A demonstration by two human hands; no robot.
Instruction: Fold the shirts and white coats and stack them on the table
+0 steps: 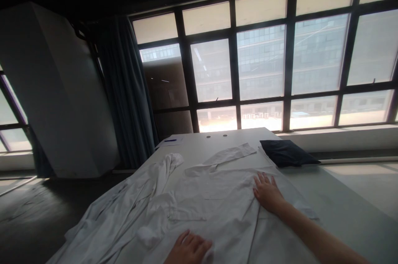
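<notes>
On the surface [342,210], near centre, lies one white garment [224,187], likely light and limp, best taken by its edges, right hand [268,192] open flat upon it, left hand [189,248] bent, grip unclear.

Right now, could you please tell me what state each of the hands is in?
Left hand: on the white garment; whether it grips it cannot be told.
Right hand: open, lying on the garment.

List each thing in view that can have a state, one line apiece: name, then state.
White garment: spread out, wrinkled
White cloth at left: heaped, crumpled
Right hand: open, laid on the garment
Left hand: fingers bent, at the garment
Dark cloth: apparently folded
Curtain: hanging, gathered
Windows: seemingly shut
</notes>
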